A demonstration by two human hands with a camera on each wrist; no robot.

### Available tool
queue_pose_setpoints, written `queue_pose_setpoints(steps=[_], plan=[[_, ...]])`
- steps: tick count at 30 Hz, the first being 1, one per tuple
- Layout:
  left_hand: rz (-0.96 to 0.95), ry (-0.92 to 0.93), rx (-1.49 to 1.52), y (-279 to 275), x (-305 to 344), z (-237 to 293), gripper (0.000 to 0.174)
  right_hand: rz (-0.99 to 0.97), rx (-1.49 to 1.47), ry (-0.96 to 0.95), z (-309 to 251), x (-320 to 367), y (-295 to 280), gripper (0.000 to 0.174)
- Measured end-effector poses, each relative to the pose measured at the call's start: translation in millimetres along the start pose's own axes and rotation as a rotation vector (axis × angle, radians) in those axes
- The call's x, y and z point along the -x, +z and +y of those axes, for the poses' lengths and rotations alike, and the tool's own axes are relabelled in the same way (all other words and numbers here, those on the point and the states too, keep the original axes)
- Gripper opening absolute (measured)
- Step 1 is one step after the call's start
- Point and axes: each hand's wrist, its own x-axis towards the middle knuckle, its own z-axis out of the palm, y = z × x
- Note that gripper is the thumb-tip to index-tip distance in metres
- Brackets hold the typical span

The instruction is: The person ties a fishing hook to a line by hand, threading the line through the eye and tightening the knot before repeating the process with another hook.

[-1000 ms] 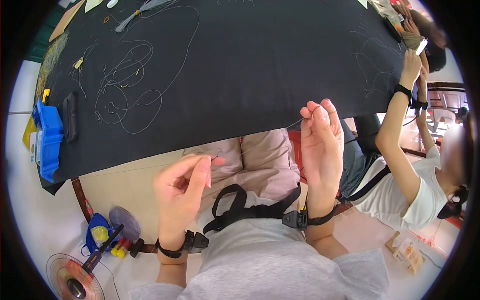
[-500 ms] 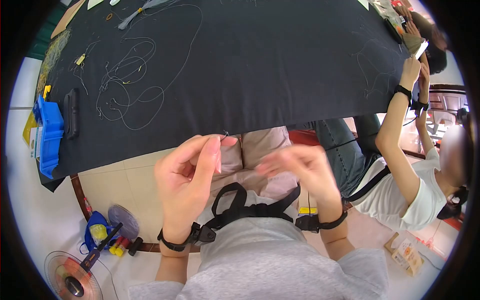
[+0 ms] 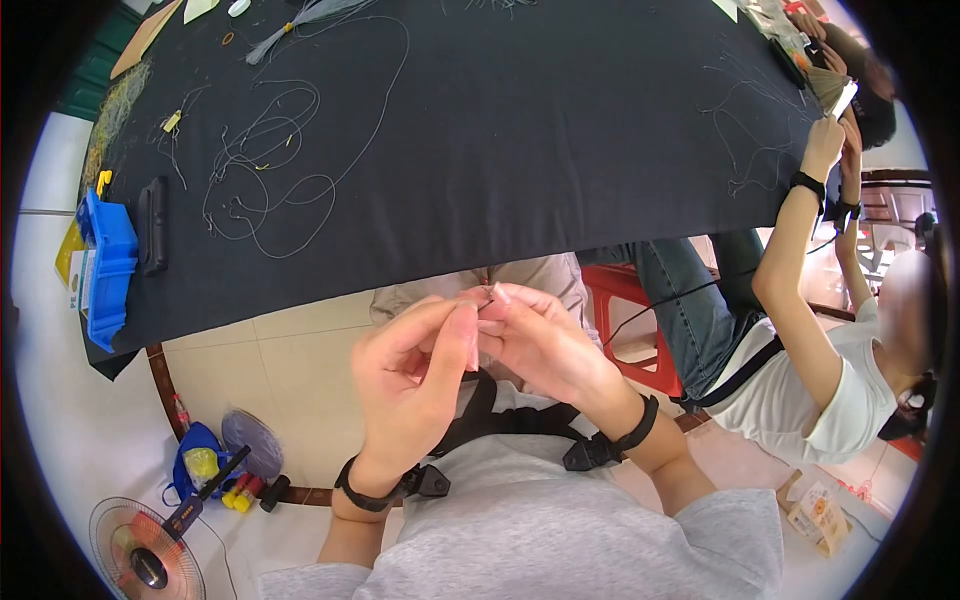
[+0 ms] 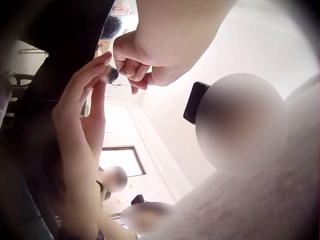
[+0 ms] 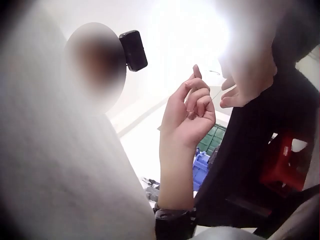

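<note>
In the head view my left hand (image 3: 408,372) and right hand (image 3: 552,350) meet fingertip to fingertip in front of the table edge. Between left thumb and index finger I pinch a small fish hook (image 5: 215,73), its bend poking out past the fingertips in the right wrist view. A thin dark line (image 4: 121,85) spans the small gap between the hands in the left wrist view. My right thumb and fingers pinch that line, though the fingertips cover the exact spot.
Loose loops of line (image 3: 262,165) lie on the black tablecloth (image 3: 520,140). A tied bundle of grey strands (image 3: 285,35) is at the back. To the left are a blue tray (image 3: 112,265) and a black case (image 3: 153,225). Another person (image 3: 790,300) sits at the right, by a red stool (image 3: 655,365).
My right hand was raised at the right with line trailing from it; it has swung down and left to the left fingertips. The left hand has moved slightly right and up.
</note>
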Motion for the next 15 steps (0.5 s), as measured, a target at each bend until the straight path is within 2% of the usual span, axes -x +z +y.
queue_pose_setpoints(steps=[3, 10, 15], plan=[[0.058, 0.024, 0.020, 0.6, 1.5, 0.7, 0.014, 0.025, 0.016, -0.080, -7.5, 11.1, 2.7, 0.045], [0.053, -0.040, 0.008, -11.1, 6.4, -2.4, 0.014, 0.090, 0.114, -0.317, -18.3, 27.8, -5.5, 0.044], [0.032, -0.095, -0.044, -18.8, 7.2, 0.2, 0.014, 0.039, 0.304, -0.385, -29.0, 26.4, -4.7, 0.044]])
